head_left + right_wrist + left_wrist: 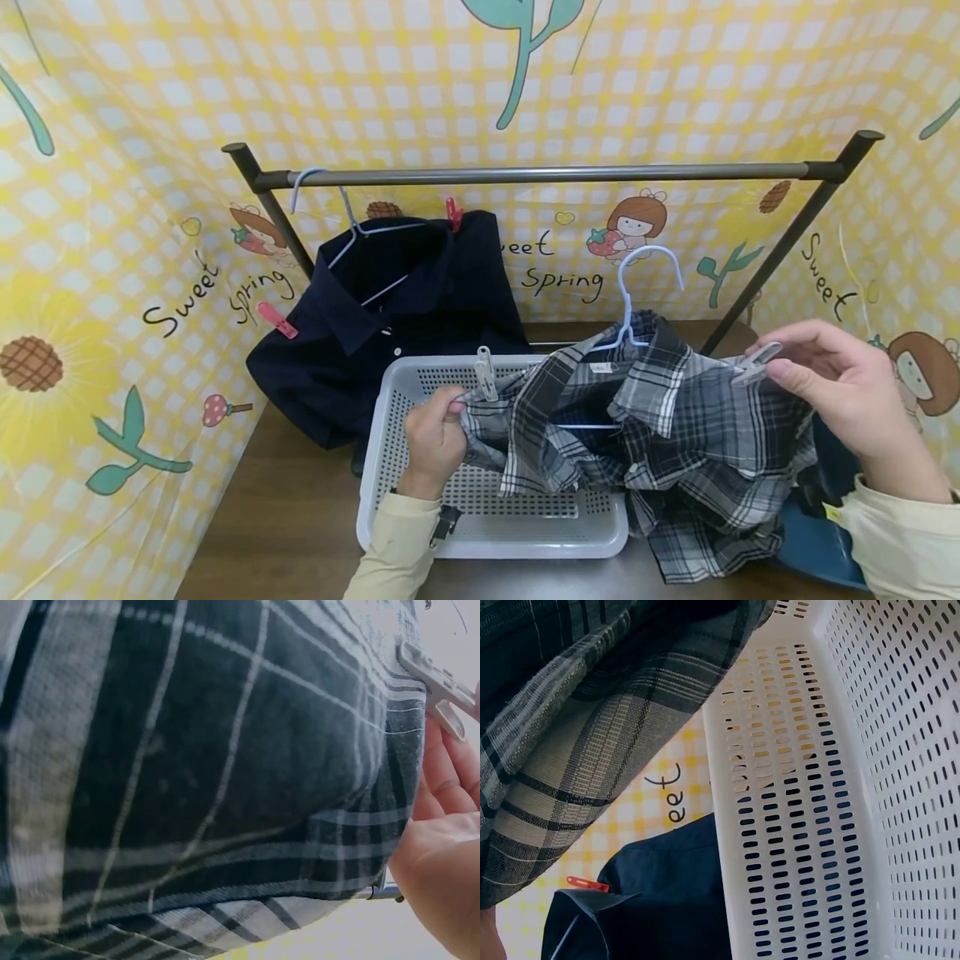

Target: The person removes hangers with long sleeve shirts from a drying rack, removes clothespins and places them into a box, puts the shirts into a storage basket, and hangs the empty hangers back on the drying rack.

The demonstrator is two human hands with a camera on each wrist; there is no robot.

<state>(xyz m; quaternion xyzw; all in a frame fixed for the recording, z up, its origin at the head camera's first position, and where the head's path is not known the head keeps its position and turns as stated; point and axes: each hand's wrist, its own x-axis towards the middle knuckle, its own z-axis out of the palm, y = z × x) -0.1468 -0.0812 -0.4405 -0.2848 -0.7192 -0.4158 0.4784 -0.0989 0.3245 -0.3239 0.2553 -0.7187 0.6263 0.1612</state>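
Note:
A grey plaid shirt (720, 417) hangs on a pale blue hanger (626, 310) above the basket. My left hand (435, 437) grips the shirt's shoulder at the left, just below a grey clothespin (486, 377) clipped there. At the other shoulder, my right hand (855, 392) pinches a second grey clothespin (756, 365) between thumb and fingers. In the right wrist view this clothespin (435, 686) has its jaws over the cloth's edge. The left wrist view shows draped plaid cloth (607, 742), with only a sliver of the hand at the left edge.
A white perforated basket (371, 483) stands on the brown table (255, 533). Behind it, a dark navy shirt (480, 283) with red clothespins (276, 320) hangs from the rack's rail (570, 175). Something blue (817, 542) lies at the lower right, partly under the shirt.

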